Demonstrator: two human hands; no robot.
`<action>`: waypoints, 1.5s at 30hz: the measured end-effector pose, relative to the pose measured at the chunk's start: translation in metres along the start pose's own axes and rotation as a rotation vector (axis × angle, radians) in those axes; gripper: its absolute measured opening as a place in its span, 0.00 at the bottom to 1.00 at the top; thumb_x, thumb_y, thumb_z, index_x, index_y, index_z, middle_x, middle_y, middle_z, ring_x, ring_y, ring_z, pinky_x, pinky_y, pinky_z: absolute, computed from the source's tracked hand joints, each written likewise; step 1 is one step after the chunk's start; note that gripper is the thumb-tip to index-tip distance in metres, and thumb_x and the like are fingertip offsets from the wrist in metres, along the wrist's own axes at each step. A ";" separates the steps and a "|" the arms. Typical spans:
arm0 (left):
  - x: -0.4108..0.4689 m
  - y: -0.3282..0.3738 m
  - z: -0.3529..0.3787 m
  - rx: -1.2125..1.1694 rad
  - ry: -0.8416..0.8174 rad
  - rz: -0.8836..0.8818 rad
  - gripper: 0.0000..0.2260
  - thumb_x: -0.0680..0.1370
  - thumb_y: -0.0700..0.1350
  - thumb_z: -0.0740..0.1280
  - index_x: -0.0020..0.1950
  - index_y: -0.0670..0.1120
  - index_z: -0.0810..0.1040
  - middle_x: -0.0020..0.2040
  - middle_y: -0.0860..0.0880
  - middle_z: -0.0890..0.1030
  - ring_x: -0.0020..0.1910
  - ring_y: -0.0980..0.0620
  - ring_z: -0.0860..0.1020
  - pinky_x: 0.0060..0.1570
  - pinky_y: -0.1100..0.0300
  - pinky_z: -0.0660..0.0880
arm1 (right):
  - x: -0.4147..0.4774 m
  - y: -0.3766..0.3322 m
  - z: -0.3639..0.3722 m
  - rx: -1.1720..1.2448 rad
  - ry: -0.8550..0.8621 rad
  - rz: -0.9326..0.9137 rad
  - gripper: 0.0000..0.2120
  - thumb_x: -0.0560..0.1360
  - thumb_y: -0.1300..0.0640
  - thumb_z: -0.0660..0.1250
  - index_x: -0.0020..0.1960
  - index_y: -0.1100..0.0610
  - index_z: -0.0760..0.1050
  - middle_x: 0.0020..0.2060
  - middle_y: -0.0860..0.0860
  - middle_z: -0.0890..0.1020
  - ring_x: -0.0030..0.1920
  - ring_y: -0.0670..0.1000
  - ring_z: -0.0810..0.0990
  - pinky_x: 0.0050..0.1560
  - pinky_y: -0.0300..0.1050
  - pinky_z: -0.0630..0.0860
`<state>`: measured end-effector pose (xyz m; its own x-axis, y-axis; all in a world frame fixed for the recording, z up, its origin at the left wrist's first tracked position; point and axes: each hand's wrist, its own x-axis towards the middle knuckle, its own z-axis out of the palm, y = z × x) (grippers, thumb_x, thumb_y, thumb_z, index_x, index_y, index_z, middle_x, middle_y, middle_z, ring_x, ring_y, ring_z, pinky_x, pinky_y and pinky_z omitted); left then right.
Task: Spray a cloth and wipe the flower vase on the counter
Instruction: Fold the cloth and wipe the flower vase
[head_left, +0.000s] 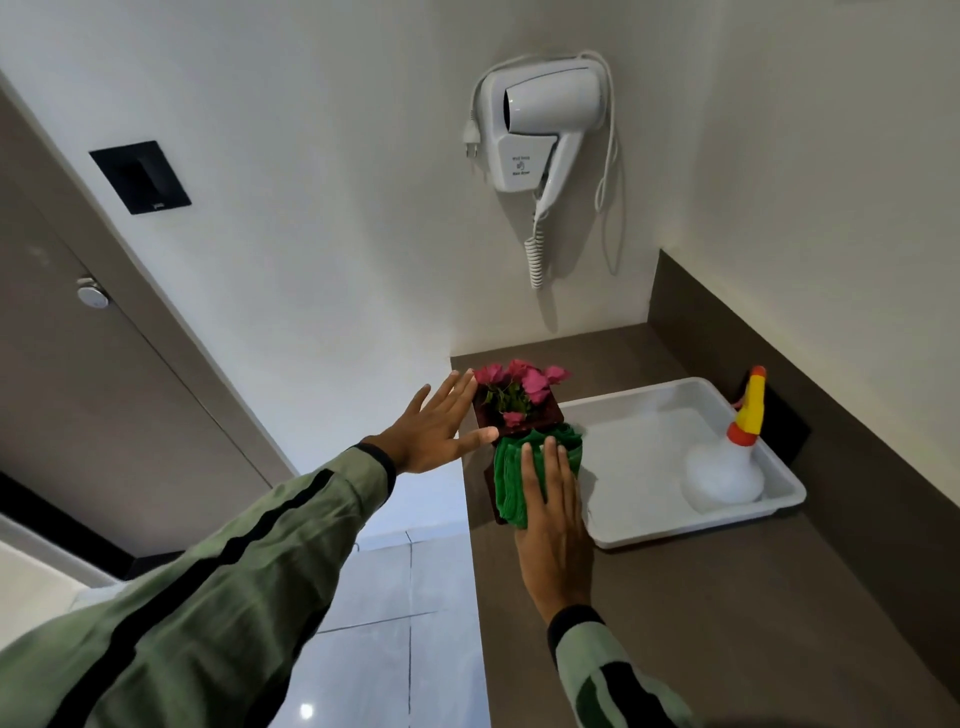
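Note:
A dark brown square flower vase (545, 415) with pink flowers (519, 384) stands at the counter's left edge. A folded green cloth (511, 480) covers the vase's near side. My right hand (553, 525) lies flat on the cloth, pressing it against the vase. My left hand (436, 423) is spread wide, its fingers resting on the vase's left side and its thumb at the rim. A white spray bottle (727, 467) with a yellow and orange nozzle stands in a white tray (654, 535) to the right of the vase.
The brown counter (701, 623) runs toward me, ending on the left above a tiled floor (405, 597). A white hair dryer (540, 135) with a coiled cord hangs on the wall above. A brown door (78, 364) is at the left.

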<state>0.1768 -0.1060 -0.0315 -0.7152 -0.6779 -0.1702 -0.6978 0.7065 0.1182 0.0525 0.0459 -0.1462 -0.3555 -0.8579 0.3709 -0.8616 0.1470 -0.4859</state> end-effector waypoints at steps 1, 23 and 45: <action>0.000 -0.001 -0.001 -0.002 -0.007 -0.002 0.40 0.78 0.69 0.46 0.80 0.46 0.38 0.81 0.49 0.39 0.79 0.53 0.36 0.78 0.47 0.38 | 0.002 0.000 0.003 -0.020 -0.003 -0.002 0.50 0.68 0.64 0.74 0.80 0.51 0.48 0.80 0.56 0.53 0.80 0.56 0.50 0.72 0.54 0.68; 0.002 -0.006 -0.021 0.057 -0.081 0.035 0.37 0.80 0.66 0.49 0.80 0.47 0.39 0.81 0.49 0.40 0.79 0.54 0.36 0.78 0.48 0.37 | -0.001 -0.010 -0.013 -0.063 0.073 -0.018 0.45 0.67 0.68 0.75 0.78 0.57 0.57 0.77 0.60 0.61 0.77 0.58 0.58 0.68 0.54 0.73; 0.007 -0.005 -0.021 0.026 -0.077 0.000 0.38 0.79 0.67 0.49 0.81 0.48 0.40 0.82 0.49 0.40 0.80 0.52 0.37 0.78 0.47 0.38 | -0.007 0.003 0.019 -0.262 -0.494 -0.083 0.26 0.77 0.63 0.62 0.74 0.55 0.64 0.75 0.56 0.66 0.76 0.56 0.61 0.76 0.55 0.51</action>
<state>0.1741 -0.1182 -0.0124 -0.7093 -0.6608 -0.2454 -0.6957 0.7122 0.0930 0.0590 0.0425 -0.1657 -0.1259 -0.9910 -0.0454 -0.9630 0.1331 -0.2345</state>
